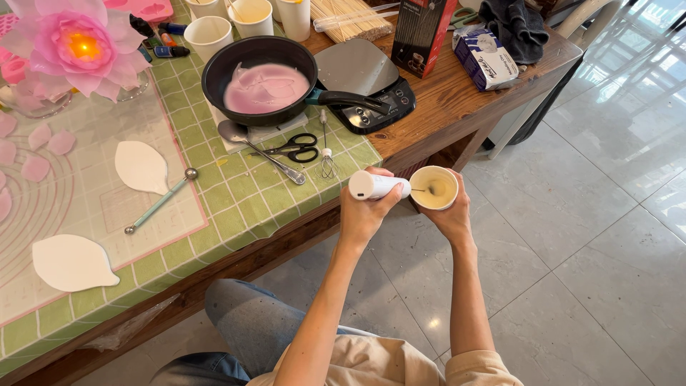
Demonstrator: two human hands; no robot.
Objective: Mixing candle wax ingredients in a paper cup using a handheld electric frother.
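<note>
**Frother lies sideways into a cup held off the table's edge**

The long wooden table (457, 100) fills the upper left, draped with a green checked cloth (243, 200) and a pale translucent work mat (78, 193). On the cloth sits a black round frying pan (259, 80) with pale pink liquid in it, its handle pointing right toward a flat black-and-silver kitchen scale (368, 82). A large pink paper-like flower with a lit centre (75, 46) stands at the far left. Two white leaf-shaped cut-outs (141, 166) lie on the mat, a slim ball-ended modelling tool (158, 201) between them. Black-handled scissors (294, 148), a metal spoon (257, 146) and a small wire whisk (327, 161) lie below the pan.

Just off the table's near edge, over the grey tiled floor (607, 236), the right hand (449, 214) is wrapped around a small white paper cup of cream-coloured liquid (434, 187), tipped toward the camera. The left hand (363, 213) is clenched around a white cylindrical handheld frother (375, 186) — its long axis runs nearly level, left to right, thin wire tip pointing right into the cup's mouth.
</note>
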